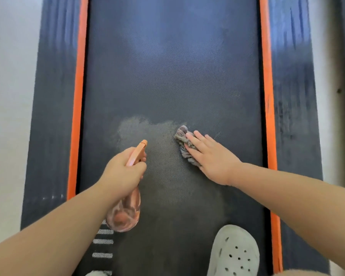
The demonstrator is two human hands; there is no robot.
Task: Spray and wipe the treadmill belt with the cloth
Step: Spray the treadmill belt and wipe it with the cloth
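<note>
A person's left hand (pixel 124 168) grips a spray bottle (pixel 126 208), nozzle aimed at a pale wet patch (pixel 133 126) on the treadmill belt (pixel 171 76). The right hand (pixel 209 158) lies flat, fingers straight, pressing a bunched cloth (pixel 182 142) against the belt just right of the patch, poised to wipe. The bottle's neck hides inside the grip; a white clog (pixel 234 253) is cut off at the near edge.
</note>
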